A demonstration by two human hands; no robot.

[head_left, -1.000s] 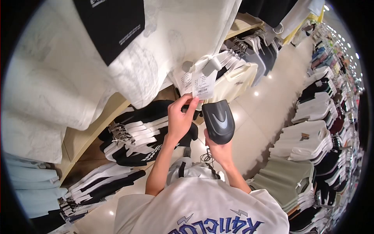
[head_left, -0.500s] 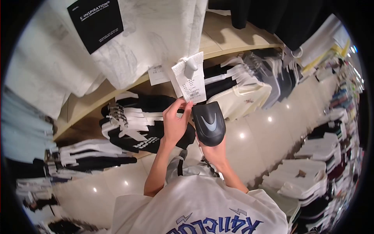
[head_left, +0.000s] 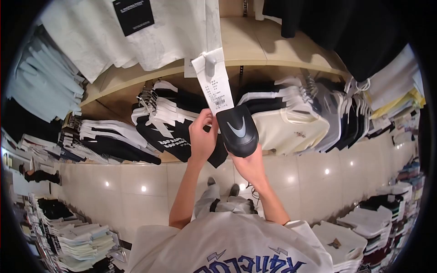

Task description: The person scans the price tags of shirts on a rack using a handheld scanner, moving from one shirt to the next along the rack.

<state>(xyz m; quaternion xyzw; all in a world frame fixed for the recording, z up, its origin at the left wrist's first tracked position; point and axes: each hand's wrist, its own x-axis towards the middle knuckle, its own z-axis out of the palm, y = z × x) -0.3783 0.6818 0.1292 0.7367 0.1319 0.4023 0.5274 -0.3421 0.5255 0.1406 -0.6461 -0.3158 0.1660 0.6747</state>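
Hangs pale blue clothes at the far left, then a white shirt beside them, over the curved shelf. Pinches the tag by its lower left edge with the left hand, thumb and fingertips nearly together, the other fingers curled, the palm otherwise unfilled. Risks letting the tag slip, swing or twist, given so small a hold at one edge. Risks bending the paper too, with any harder pull against its upper fastening, near the grey clip.

Shows the tag's barcode just above the scanner, at the tag's lower end. Could lose the barcode behind the scanner's head, or crumple the paper, through pushing too far up. Grasps the scanner from below with the right hand, fingers closed around it but mostly hidden under the head. Could snag the dark cable, near the right wrist in view, through a wide swing. Farther right, displays a cream shirt below the shelf.
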